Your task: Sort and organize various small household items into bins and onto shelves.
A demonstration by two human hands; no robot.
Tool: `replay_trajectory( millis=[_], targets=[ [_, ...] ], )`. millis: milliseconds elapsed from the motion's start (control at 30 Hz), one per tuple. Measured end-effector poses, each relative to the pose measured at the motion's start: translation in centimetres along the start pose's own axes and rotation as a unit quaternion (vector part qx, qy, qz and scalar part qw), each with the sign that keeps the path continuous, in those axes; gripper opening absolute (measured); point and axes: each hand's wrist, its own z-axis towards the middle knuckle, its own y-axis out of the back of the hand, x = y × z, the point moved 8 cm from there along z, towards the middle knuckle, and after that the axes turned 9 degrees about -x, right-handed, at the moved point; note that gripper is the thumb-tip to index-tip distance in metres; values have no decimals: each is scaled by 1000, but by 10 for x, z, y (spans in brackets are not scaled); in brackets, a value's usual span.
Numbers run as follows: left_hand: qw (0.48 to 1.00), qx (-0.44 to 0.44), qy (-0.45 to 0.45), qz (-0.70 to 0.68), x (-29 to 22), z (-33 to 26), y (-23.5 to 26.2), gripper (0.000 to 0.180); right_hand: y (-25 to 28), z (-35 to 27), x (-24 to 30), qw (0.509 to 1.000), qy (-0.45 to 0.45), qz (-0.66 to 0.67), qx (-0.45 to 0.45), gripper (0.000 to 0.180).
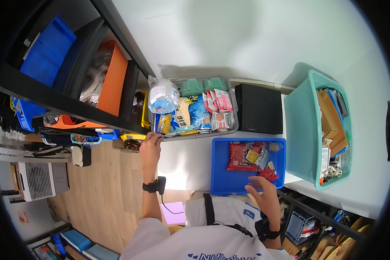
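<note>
My left hand [150,152] is at the front left corner of a grey plastic bin [184,136], fingers closed on its rim. The bin holds a clear plastic bag with a white label [163,96], a blue and cream snack bag [184,113], pink-and-white packets [217,101], a small white packet [221,121] and green containers [196,86]. My right hand [264,196], fingers apart and holding nothing, hovers over the near right edge of a blue tray [220,180]. In that tray lie a red packet [239,157], a silvery packet [262,159] and a smaller red packet [268,175].
A flat black device [259,108] lies right of the grey bin. Farther right stands a tall teal bin [300,130] with cardboard and cables. At left, a black shelf frame [69,100] carries orange and blue bins. A pink square [173,213] is low, near my body.
</note>
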Motion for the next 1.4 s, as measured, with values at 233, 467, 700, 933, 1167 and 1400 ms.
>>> replay_trajectory(
  millis=[233,467,700,933,1167,1400],
  targets=[
    [999,-4,-19,27,-14,4,-5,11,-6,-3,0,1000,-1,-17,14,37],
    [996,-36,-59,52,-14,4,2,10,-6,-6,0,1000,9,-21,18,36],
    [985,33,-89,141,-36,18,6,15,-3,-8,-2,999,6,-29,18,38],
    [952,113,-232,163,-35,19,-27,23,-4,-8,1,999,19,-27,23,39],
    [996,18,-80,23,-9,23,4,5,-2,-8,-2,999,27,-25,17,39],
    [990,48,-107,82,-32,20,3,6,-4,-5,2,999,20,-37,25,41]
  ],
)
